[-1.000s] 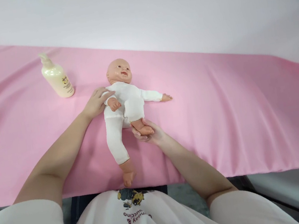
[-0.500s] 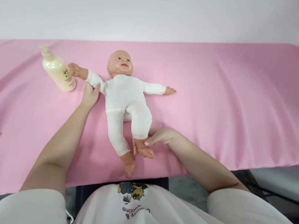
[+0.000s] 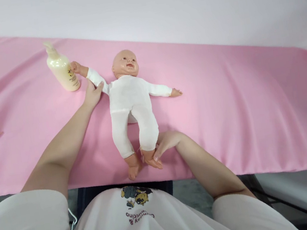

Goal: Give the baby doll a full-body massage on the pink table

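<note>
A baby doll [image 3: 129, 95] with a white cloth body lies on its back on the pink cloth, head away from me. My left hand [image 3: 93, 94] is closed round the doll's upper arm on the left side, thumb on top and the other fingers partly hidden beneath. At the doll's foot on the right side, my right hand [image 3: 167, 143] grips the ankle, its thumb over the foot and its fingers behind. The doll's other arm stretches out to the right, free of my hands.
A pump bottle [image 3: 63, 72] of pale yellow liquid stands left of the doll, close to the doll's raised hand. The pink cloth [image 3: 229, 119] covers the table, whose front edge runs just before my body. A white wall [image 3: 155, 11] rises behind.
The doll's foot in my right hand has come down slightly towards me, and that leg lies straighter. My left hand keeps its hold on the arm. The view has shifted a little.
</note>
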`<action>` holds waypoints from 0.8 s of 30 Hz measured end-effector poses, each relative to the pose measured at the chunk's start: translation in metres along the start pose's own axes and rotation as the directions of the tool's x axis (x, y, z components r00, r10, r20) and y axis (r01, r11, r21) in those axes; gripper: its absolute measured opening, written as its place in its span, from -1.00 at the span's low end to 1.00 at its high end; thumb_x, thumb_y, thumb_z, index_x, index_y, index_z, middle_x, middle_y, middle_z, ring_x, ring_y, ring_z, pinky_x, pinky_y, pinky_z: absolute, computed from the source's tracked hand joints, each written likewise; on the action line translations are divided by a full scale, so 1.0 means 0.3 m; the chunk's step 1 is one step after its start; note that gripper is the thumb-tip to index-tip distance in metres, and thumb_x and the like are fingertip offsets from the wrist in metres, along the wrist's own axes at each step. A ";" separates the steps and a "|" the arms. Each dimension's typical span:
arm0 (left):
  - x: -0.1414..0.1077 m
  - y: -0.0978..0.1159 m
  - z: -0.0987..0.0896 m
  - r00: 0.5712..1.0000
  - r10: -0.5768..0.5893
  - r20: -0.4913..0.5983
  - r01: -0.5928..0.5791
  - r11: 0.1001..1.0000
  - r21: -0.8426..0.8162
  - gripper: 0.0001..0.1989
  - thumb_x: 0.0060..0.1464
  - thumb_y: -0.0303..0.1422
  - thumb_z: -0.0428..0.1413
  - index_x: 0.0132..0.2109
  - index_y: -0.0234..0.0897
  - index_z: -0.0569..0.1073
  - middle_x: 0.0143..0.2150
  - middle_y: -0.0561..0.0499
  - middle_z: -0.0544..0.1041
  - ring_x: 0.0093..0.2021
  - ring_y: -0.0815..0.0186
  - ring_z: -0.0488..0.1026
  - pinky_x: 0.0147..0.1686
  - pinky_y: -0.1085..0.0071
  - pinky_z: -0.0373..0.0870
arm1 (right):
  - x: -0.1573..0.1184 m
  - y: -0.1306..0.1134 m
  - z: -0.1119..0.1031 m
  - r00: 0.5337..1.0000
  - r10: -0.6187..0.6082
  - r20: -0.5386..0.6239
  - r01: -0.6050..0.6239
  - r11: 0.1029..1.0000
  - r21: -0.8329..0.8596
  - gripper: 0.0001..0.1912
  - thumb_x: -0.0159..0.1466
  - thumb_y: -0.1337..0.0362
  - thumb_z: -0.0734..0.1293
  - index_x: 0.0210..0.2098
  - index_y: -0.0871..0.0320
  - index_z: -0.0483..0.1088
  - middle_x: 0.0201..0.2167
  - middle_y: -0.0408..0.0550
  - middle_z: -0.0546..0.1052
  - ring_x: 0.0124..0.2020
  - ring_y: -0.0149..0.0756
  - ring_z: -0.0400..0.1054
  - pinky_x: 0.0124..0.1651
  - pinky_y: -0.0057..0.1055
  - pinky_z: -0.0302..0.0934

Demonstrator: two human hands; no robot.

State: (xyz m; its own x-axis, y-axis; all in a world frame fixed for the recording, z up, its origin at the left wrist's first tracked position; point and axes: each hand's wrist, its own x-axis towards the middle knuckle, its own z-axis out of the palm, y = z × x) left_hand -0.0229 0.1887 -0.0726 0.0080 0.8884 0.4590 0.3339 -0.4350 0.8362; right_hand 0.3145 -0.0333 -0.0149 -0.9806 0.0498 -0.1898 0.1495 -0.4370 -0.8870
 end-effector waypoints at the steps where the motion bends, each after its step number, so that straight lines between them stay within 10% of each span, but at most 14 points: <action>1: 0.000 0.000 0.001 1.000 -0.002 0.001 0.002 1.000 -0.004 -0.08 0.09 0.41 0.08 0.30 -0.17 0.20 0.18 -0.27 0.45 0.22 -0.02 0.48 0.30 -0.07 0.40 | -0.001 0.003 -0.002 1.000 0.021 0.008 -0.021 1.000 -0.011 -0.54 0.22 0.18 0.62 0.03 0.26 0.56 -0.09 0.08 0.68 0.01 -0.16 0.61 0.00 -0.36 0.52; 10: 0.004 0.001 -0.001 0.999 0.040 0.030 -0.042 0.997 0.066 -0.11 0.22 0.36 -0.05 0.39 -0.19 0.14 0.28 -0.33 0.42 0.30 -0.01 0.44 0.35 -0.05 0.37 | -0.045 0.020 -0.022 0.975 -0.106 0.198 0.071 0.982 0.174 -0.34 0.14 0.10 0.67 0.10 0.26 0.46 -0.07 0.15 0.68 -0.02 -0.08 0.64 -0.04 -0.26 0.56; 18: -0.030 0.074 0.001 0.989 0.128 0.070 -0.135 0.985 0.109 -0.12 0.24 0.37 -0.13 0.40 -0.17 0.22 0.30 -0.32 0.45 0.36 -0.02 0.40 0.43 -0.08 0.27 | -0.037 0.042 -0.105 0.833 -0.345 0.432 0.181 0.908 0.378 -0.24 0.04 -0.18 0.65 0.01 0.16 0.43 -0.20 0.06 0.70 -0.43 -0.32 0.58 -0.42 -0.51 0.42; 21: -0.048 0.136 0.009 0.965 0.209 0.157 -0.232 0.962 0.147 -0.15 0.28 0.32 -0.15 0.37 -0.23 0.30 0.31 -0.36 0.44 0.42 -0.06 0.33 0.49 -0.10 0.16 | -0.045 0.053 -0.120 0.827 -0.437 0.354 0.280 0.866 0.414 -0.23 -0.02 -0.30 0.62 -0.10 0.10 0.39 -0.38 -0.09 0.65 -0.56 -0.44 0.44 -0.50 -0.57 0.29; 24: -0.064 0.192 0.016 0.918 0.291 0.271 -0.346 0.920 0.184 -0.25 0.31 0.25 -0.10 0.34 -0.20 0.38 0.33 -0.32 0.43 0.43 -0.09 0.32 0.50 -0.15 0.10 | -0.050 0.029 -0.097 0.899 -0.437 -0.003 0.416 0.853 0.316 -0.29 0.09 -0.36 0.53 -0.18 0.12 0.38 -0.52 -0.17 0.53 -0.58 -0.46 0.31 -0.46 -0.53 0.25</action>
State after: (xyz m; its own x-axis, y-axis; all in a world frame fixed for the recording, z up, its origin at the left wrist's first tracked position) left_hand 0.0006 0.1475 -0.0347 0.3597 0.7281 0.5836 0.4777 -0.6809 0.5551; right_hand 0.3342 -0.0115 -0.0319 -0.9468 0.2388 0.2156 -0.3203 -0.6359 -0.7022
